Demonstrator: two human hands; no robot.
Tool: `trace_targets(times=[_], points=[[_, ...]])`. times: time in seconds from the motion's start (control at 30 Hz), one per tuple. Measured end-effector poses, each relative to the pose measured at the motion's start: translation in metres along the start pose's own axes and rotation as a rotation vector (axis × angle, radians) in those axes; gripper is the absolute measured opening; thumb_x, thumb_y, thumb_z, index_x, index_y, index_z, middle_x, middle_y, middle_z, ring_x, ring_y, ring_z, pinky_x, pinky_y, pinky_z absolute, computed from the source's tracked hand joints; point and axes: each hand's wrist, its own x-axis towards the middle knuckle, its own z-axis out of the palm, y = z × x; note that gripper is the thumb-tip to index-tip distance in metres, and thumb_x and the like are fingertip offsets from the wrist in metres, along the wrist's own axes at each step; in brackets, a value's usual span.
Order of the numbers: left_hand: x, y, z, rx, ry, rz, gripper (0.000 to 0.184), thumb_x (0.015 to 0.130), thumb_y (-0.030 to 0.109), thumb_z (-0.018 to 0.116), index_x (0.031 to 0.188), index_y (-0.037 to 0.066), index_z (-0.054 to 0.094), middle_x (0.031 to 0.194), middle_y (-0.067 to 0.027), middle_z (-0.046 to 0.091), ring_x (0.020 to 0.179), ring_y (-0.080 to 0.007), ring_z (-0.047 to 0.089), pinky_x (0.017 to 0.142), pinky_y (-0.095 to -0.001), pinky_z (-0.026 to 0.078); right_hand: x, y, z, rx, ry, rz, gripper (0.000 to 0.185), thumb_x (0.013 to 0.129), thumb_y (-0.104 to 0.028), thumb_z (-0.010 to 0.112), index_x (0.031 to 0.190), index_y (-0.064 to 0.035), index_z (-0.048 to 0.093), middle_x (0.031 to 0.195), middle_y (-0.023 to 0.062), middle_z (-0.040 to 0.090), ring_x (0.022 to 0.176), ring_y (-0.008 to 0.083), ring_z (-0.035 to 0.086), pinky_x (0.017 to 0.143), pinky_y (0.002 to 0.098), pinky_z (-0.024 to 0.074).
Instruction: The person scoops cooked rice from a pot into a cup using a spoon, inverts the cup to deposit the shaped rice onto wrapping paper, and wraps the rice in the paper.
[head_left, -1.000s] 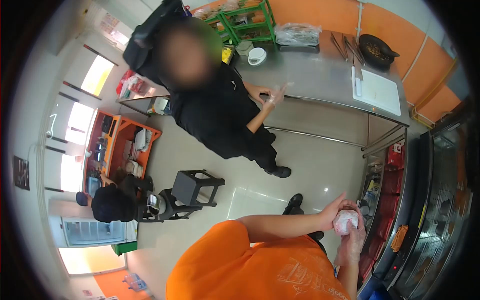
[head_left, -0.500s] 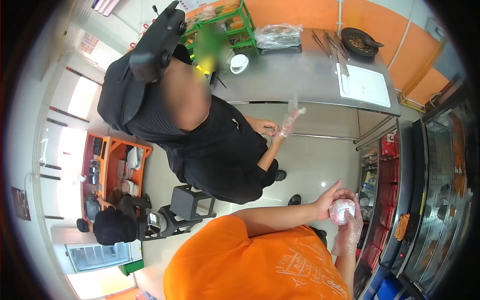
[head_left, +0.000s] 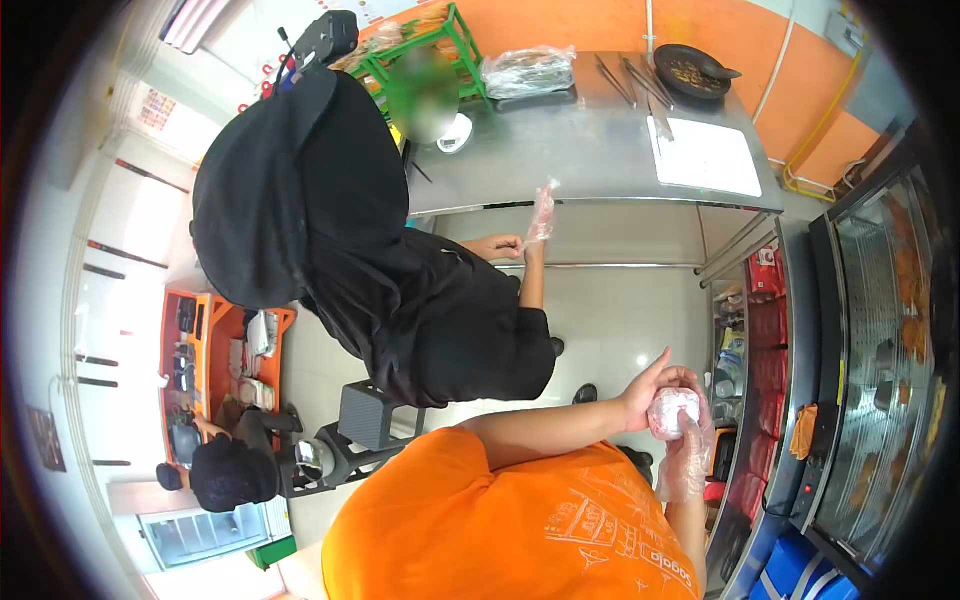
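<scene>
A round white bundle [head_left: 672,412] with reddish marks, in what looks like thin wrapping, sits between my two hands. Bare and curved around its far side, my left hand [head_left: 645,392] has its thumb raised. My right hand [head_left: 688,450] wears a clear plastic glove, and its fingers press on the bundle's near side. What lies inside the wrapping is hidden.
A person in black [head_left: 440,310] stands in front of me, a clear glove on one hand [head_left: 541,222]. Behind is a steel table [head_left: 600,140] with a white board [head_left: 705,160], tongs and a dark pan [head_left: 692,75]. A glass display case [head_left: 870,350] stands at right.
The view has shifted slightly. The person in black has lowered and turned their head, and their hands sit farther left. My hands still hold the bundle, with little change in grip.
</scene>
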Motion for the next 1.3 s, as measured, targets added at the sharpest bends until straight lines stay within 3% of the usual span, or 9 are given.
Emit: trace_targets(times=[0.1, 0.2, 0.67, 0.8, 0.87, 1.0, 1.3], points=[[-0.001, -0.001, 0.009, 0.002, -0.008, 0.023, 0.067, 0.103, 0.07, 0.045, 0.114, 0.007, 0.068, 0.11, -0.0094, 0.069, 0.103, -0.0208, 0.068, 0.096, -0.0372, 0.056, 0.0, -0.001, -0.004, 0.005, -0.008, -0.007, 0.064, 0.094, -0.014, 0.061, 0.153, 0.0005, 0.044, 0.14, 0.013, 0.059, 0.129, 0.024, 0.06, 0.107, 0.0366, 0.0504], [0.004, -0.003, 0.003, -0.012, -0.024, 0.007, 0.069, 0.105, 0.068, 0.04, 0.12, 0.005, 0.065, 0.115, -0.0109, 0.068, 0.109, -0.0227, 0.067, 0.1, -0.0389, 0.054, 0.001, -0.001, -0.005, 0.002, 0.004, 0.0, 0.064, 0.094, -0.014, 0.061, 0.153, 0.0012, 0.044, 0.14, 0.0132, 0.059, 0.128, 0.0236, 0.06, 0.107, 0.0365, 0.0504], [0.006, 0.004, -0.006, -0.094, 0.101, 0.015, 0.066, 0.103, 0.068, 0.045, 0.116, 0.006, 0.067, 0.109, -0.0073, 0.069, 0.104, -0.0203, 0.068, 0.096, -0.0371, 0.056, 0.026, -0.001, -0.002, -0.009, -0.101, 0.029, 0.07, 0.09, -0.02, 0.067, 0.153, 0.0028, 0.045, 0.139, 0.0128, 0.059, 0.126, 0.0226, 0.061, 0.105, 0.0348, 0.0508], [0.007, 0.023, -0.03, -0.13, 0.111, 0.037, 0.062, 0.105, 0.065, 0.046, 0.114, 0.007, 0.067, 0.107, -0.0064, 0.071, 0.103, -0.0201, 0.069, 0.095, -0.0371, 0.057, 0.043, 0.003, 0.024, -0.002, -0.147, 0.079, 0.068, 0.09, -0.021, 0.064, 0.151, 0.0021, 0.046, 0.133, 0.0131, 0.062, 0.122, 0.0239, 0.063, 0.104, 0.0368, 0.0512], [-0.001, 0.044, -0.045, -0.143, 0.071, 0.039, 0.062, 0.106, 0.064, 0.045, 0.121, 0.007, 0.065, 0.114, -0.0064, 0.067, 0.109, -0.0205, 0.066, 0.1, -0.0379, 0.054, 0.053, 0.007, 0.042, 0.005, -0.151, 0.147, 0.068, 0.09, -0.021, 0.064, 0.152, 0.002, 0.046, 0.132, 0.013, 0.062, 0.121, 0.0242, 0.064, 0.104, 0.037, 0.0515], [-0.016, 0.085, -0.053, -0.181, 0.166, 0.063, 0.062, 0.106, 0.064, 0.045, 0.121, 0.007, 0.064, 0.117, -0.0072, 0.065, 0.11, -0.0218, 0.065, 0.101, -0.0386, 0.053, 0.078, 0.019, 0.079, -0.059, -0.128, 0.23, 0.071, 0.09, -0.023, 0.067, 0.152, 0.0018, 0.044, 0.132, 0.0128, 0.062, 0.121, 0.0241, 0.064, 0.103, 0.0371, 0.0518], [0.033, 0.152, -0.055, -0.226, 0.141, 0.152, 0.063, 0.107, 0.064, 0.041, 0.123, 0.006, 0.062, 0.115, -0.0084, 0.066, 0.108, -0.0219, 0.066, 0.098, -0.0382, 0.054, 0.16, -0.002, 0.117, -0.105, -0.176, 0.276, 0.084, 0.088, -0.029, 0.078, 0.156, -0.0001, 0.039, 0.137, 0.0099, 0.059, 0.125, 0.0222, 0.061, 0.104, 0.0366, 0.0518]])
